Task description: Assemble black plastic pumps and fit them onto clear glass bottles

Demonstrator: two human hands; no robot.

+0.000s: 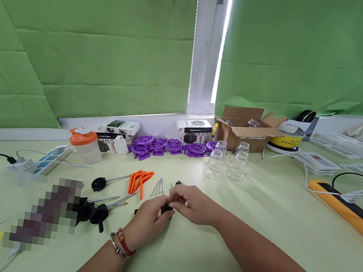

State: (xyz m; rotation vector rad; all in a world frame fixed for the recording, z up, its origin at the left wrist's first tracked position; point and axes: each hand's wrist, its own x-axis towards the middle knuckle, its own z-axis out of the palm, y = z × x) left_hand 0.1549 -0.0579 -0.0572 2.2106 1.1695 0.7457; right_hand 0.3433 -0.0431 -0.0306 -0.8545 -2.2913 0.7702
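Observation:
My left hand (149, 220) is closed around a small black part (167, 207), most of which the fingers hide. My right hand (193, 204) pinches at the same black part from the right, its fingertips touching those of the left. Just beyond the hands lie several metal screws or pins (158, 186) and orange plastic pieces (140, 181). To the left are black round parts with metal rods, one of them a black crank-like piece (99, 214) with a short handle; another black disc (99, 183) with a rod sits farther back.
Purple plastic parts (173, 145) line the back, before small printed boxes (193, 131). Clear glass containers (238, 161) stand near an open cardboard box (249, 130). An orange-lidded bottle (86, 145) and a power strip (52, 159) are at left; an orange-black power strip (348, 213) lies right.

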